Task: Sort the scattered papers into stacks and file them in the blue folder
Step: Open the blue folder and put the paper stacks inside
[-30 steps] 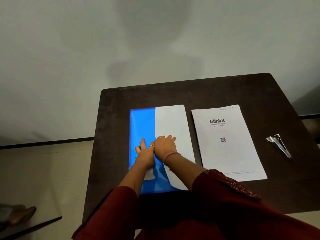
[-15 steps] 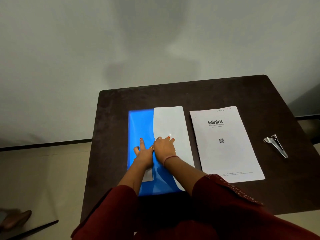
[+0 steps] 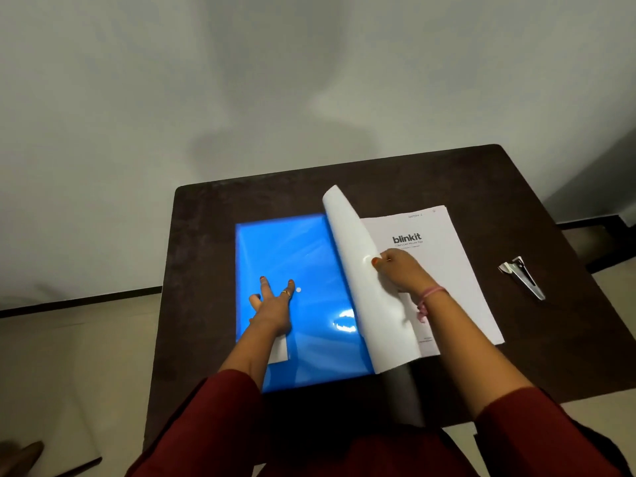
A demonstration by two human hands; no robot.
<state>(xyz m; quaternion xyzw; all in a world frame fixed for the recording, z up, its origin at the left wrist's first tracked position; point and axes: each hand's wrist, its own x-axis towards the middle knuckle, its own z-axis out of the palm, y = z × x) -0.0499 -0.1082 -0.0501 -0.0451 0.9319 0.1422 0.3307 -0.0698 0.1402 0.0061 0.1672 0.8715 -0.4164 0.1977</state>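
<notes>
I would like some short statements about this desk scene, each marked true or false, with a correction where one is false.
1. The left hand rests with straight fingers on the blue folder. True.
2. The right hand lifts the folder's white flap. True.
3. The white flap lies flat on the folder. False: it stands curled up, over the printed paper stack.
4. The metal stapler sits on the paper stack. False: it lies apart on the table, to the right.
5. The top sheet reads "blinkit". True.
</notes>
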